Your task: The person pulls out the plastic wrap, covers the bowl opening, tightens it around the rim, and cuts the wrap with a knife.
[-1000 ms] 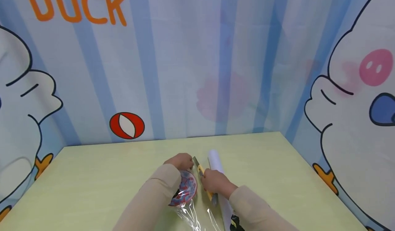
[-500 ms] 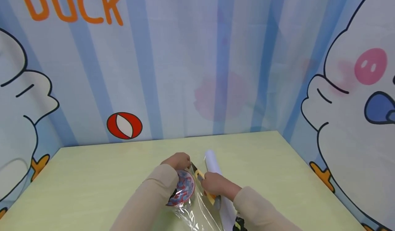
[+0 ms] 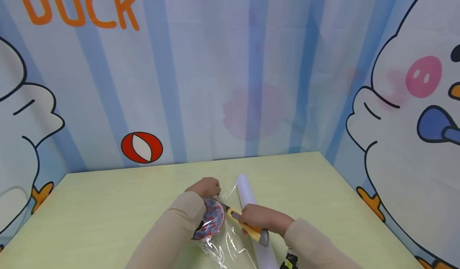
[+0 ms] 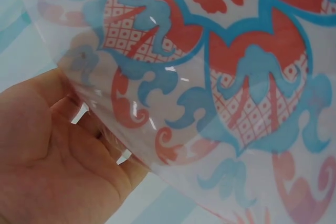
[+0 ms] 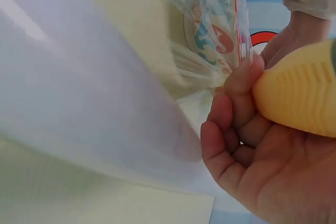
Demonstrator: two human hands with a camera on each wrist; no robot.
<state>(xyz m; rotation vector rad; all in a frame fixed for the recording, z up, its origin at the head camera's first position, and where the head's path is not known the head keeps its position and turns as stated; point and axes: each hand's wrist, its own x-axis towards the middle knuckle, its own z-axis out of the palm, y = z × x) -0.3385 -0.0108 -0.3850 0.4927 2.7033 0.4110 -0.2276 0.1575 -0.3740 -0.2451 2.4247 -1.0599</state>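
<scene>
A round plate (image 3: 214,220) with a red and blue pattern stands tilted under clear plastic film (image 3: 233,237). My left hand (image 3: 206,187) is at its far edge, gripping the film there; in the left wrist view the fingers (image 4: 65,95) curl behind the wrapped edge, their tips hidden. My right hand (image 3: 264,217) holds a yellow utility knife (image 3: 253,232), its blade pointing up and left at the film beside the plate. In the right wrist view the yellow handle (image 5: 299,90) lies in the palm. The film stretches from the plate toward a white roll (image 3: 246,191).
The roll lies lengthwise under and beside my right hand on the pale yellow table (image 3: 136,205). A printed curtain (image 3: 215,73) hangs along the table's back edge, with cartoon duck panels at both sides. Dark camera straps are on the wrists.
My right hand has drawn the knife back toward me and to the right, with its handle now more slanted. A film edge now shows beyond the blade. My left hand stays nearly still.
</scene>
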